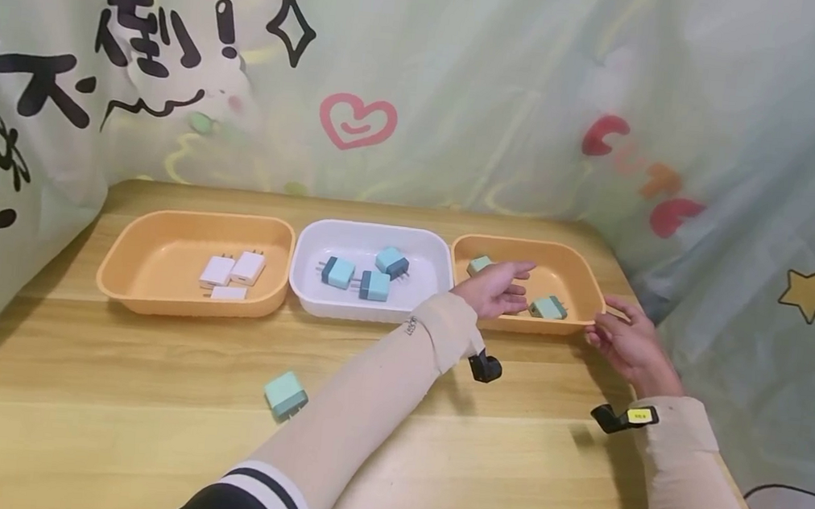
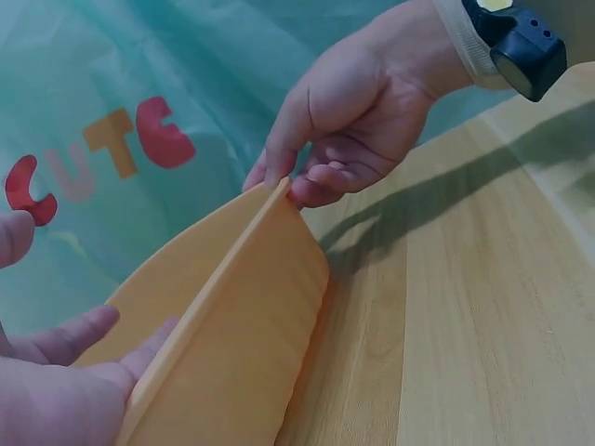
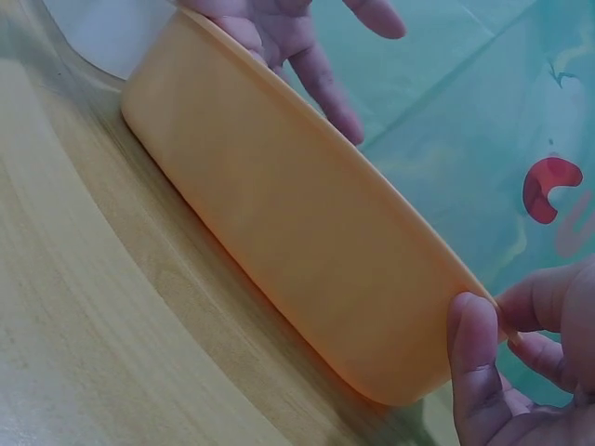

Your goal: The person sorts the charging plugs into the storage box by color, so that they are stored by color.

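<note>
My left hand (image 1: 497, 291) reaches into the right-hand orange tray (image 1: 559, 272), fingers spread and palm turned up, with nothing in its grasp. Two green charger plugs lie in that tray: one (image 1: 479, 265) behind the left hand, the other (image 1: 549, 307) just right of its fingertips. At the tray's right front corner, my right hand (image 1: 628, 347) pinches the rim between thumb and fingers. The right wrist view shows the thumb (image 3: 472, 344) against the outside of the tray wall.
A white tray (image 1: 309, 301) in the middle holds three blue charger plugs (image 1: 376, 286). In the left orange tray (image 1: 153, 248) are three white charger plugs (image 1: 248, 267). One green charger plug (image 1: 285, 394) lies on the wooden table (image 1: 148, 393) near the left forearm. A printed curtain (image 1: 465, 90) hangs behind.
</note>
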`<state>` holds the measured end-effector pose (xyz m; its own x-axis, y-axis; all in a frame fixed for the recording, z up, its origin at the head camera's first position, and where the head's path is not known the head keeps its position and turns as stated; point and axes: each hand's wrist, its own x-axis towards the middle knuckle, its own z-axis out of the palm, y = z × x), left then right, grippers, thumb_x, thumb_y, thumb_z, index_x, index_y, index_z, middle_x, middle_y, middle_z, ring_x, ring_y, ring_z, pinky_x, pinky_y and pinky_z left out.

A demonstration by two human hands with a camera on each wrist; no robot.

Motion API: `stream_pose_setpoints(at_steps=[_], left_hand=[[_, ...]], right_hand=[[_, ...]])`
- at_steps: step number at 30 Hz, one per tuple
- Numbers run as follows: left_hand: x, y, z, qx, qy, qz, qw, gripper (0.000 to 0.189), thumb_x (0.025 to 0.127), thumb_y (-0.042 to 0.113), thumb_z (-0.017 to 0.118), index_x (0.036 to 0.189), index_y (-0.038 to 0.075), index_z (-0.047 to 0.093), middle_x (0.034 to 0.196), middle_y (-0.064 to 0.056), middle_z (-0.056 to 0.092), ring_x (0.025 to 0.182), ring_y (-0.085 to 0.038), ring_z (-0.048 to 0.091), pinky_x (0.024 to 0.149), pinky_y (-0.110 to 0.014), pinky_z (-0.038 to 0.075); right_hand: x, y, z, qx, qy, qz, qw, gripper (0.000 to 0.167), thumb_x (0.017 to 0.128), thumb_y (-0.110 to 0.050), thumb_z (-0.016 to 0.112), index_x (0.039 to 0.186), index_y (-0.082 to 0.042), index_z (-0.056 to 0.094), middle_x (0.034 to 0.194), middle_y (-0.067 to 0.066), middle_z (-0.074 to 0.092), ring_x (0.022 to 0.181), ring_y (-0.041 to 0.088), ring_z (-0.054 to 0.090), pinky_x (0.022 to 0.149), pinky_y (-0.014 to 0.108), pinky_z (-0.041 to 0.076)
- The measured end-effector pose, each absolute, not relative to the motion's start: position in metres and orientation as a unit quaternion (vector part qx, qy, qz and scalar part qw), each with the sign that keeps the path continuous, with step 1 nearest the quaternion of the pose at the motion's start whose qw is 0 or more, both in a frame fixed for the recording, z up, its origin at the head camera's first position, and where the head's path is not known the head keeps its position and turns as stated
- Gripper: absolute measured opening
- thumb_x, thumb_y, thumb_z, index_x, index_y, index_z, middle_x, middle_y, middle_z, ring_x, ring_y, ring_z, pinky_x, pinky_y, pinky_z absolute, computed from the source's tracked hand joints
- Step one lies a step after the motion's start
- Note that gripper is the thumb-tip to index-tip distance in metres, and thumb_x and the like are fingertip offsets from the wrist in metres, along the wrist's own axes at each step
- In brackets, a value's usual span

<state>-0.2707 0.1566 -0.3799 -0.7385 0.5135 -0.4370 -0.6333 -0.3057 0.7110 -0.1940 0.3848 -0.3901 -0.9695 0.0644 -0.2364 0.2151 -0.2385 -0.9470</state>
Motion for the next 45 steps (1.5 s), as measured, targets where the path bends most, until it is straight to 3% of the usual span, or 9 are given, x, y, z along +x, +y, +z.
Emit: stream_pose_setpoints(at_steps=[9, 20, 31, 38, 45], left_hand=[[-0.262, 0.121, -0.366, 0.010, 0.463, 0.806, 0.369, 0.052, 0.102, 0.021, 0.051, 0.145, -0.002, 0.037, 0.150, -0.026, 0.028, 0.137, -0.041, 0.030, 0.112, -0.041, 0.033], [-0.245, 0.048, -0.344, 0.078, 0.492, 0.782, 0.375, 0.050, 0.104, 0.021, 0.046, 0.146, -0.003, 0.033, 0.145, -0.024, 0.040, 0.133, -0.039, 0.039, 0.108, -0.043, 0.038], [-0.221, -0.020, -0.340, 0.086, 0.600, 0.710, 0.358, 0.046, 0.104, 0.021, 0.045, 0.141, -0.004, 0.039, 0.138, -0.028, 0.045, 0.123, -0.041, 0.050, 0.094, -0.040, 0.051], [-0.204, -0.067, -0.345, 0.089, 0.652, 0.663, 0.357, 0.046, 0.105, 0.022, 0.041, 0.137, -0.010, 0.039, 0.135, -0.034, 0.045, 0.121, -0.048, 0.049, 0.093, -0.048, 0.051], [-0.186, -0.113, -0.359, 0.100, 0.718, 0.601, 0.338, 0.045, 0.102, 0.023, 0.049, 0.131, -0.011, 0.045, 0.127, -0.032, 0.052, 0.110, -0.044, 0.058, 0.084, -0.046, 0.056]], right_hand=[[-0.196, 0.384, -0.396, 0.122, 0.610, -0.781, 0.051, 0.028, 0.097, 0.002, 0.051, 0.118, -0.012, 0.038, 0.084, 0.008, 0.061, 0.064, 0.013, 0.062, 0.056, 0.021, 0.054], [-0.195, 0.389, -0.394, 0.118, 0.610, -0.782, 0.051, 0.026, 0.098, 0.003, 0.048, 0.117, -0.012, 0.039, 0.080, 0.007, 0.062, 0.063, 0.013, 0.061, 0.055, 0.022, 0.054], [-0.195, 0.387, -0.395, 0.111, 0.607, -0.785, 0.052, 0.027, 0.098, 0.003, 0.049, 0.118, -0.011, 0.039, 0.080, 0.007, 0.063, 0.064, 0.014, 0.062, 0.056, 0.022, 0.054], [-0.194, 0.387, -0.393, 0.111, 0.603, -0.788, 0.058, 0.028, 0.098, 0.001, 0.051, 0.120, -0.011, 0.039, 0.085, 0.007, 0.063, 0.067, 0.014, 0.063, 0.059, 0.023, 0.055], [-0.195, 0.387, -0.393, 0.116, 0.608, -0.783, 0.059, 0.027, 0.098, 0.001, 0.050, 0.120, -0.012, 0.040, 0.082, 0.006, 0.063, 0.066, 0.014, 0.063, 0.059, 0.023, 0.056]])
